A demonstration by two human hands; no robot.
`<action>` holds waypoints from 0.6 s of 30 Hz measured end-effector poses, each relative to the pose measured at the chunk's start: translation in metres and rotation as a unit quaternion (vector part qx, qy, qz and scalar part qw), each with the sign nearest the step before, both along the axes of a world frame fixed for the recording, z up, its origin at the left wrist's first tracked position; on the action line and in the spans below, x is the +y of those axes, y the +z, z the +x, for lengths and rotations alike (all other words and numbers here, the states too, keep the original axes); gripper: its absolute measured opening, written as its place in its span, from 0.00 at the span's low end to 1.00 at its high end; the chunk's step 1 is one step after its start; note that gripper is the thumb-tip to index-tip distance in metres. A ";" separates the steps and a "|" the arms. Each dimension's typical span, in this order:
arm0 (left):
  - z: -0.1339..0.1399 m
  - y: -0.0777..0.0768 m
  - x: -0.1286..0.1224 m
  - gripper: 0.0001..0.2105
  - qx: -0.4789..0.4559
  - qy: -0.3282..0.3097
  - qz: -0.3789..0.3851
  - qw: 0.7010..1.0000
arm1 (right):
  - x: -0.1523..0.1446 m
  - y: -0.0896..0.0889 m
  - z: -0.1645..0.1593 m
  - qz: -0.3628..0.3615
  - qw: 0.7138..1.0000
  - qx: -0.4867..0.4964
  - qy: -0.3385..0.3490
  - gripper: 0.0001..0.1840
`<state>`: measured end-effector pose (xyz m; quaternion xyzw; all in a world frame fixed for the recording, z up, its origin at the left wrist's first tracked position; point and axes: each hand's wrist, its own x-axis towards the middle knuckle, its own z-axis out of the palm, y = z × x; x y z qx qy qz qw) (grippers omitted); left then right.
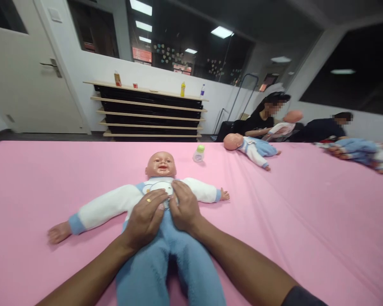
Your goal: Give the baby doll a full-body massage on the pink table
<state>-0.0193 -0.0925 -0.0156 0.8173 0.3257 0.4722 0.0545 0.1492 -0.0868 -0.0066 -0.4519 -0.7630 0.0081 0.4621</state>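
A baby doll [143, 272] in a white and blue outfit lies on its back, arms spread wide, on the pink-covered table [261, 238]. My left hand [147, 216], a ring on one finger, rests on the left side of its chest with the fingers stretched out. Beside it, my right hand [184, 206] lies on the other side of the chest, fingers extended too. Both hands touch the clothing and partly cover the print on its front. Near the doll's head stands a small bottle [198, 154] with a green cap.
Farther right lies a second doll [255, 146], and a third doll [360, 153] is near the right edge. A person [258, 117] there holds another doll [284, 126]; a second person [319, 127] leans over. Behind the table, stacked boards [150, 102] carry bottles.
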 end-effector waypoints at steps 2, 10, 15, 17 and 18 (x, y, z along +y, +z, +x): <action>0.000 -0.005 0.005 0.15 -0.025 0.033 -0.044 0.998 | -0.002 0.001 0.000 0.043 0.999 0.002 0.001 0.21; 0.001 -0.006 0.009 0.18 -0.072 0.101 -0.090 0.988 | -0.001 0.010 0.002 0.063 0.975 -0.090 0.193 0.14; 0.000 -0.002 0.005 0.21 -0.038 0.073 0.012 0.997 | 0.004 0.006 0.000 0.025 0.991 -0.045 0.126 0.17; 0.000 0.000 0.004 0.21 -0.024 0.053 0.047 0.997 | 0.005 0.004 0.000 0.012 0.994 -0.028 0.102 0.18; 0.000 0.001 0.002 0.21 -0.016 0.042 0.063 0.997 | 0.004 0.002 0.000 0.007 0.996 -0.022 0.090 0.19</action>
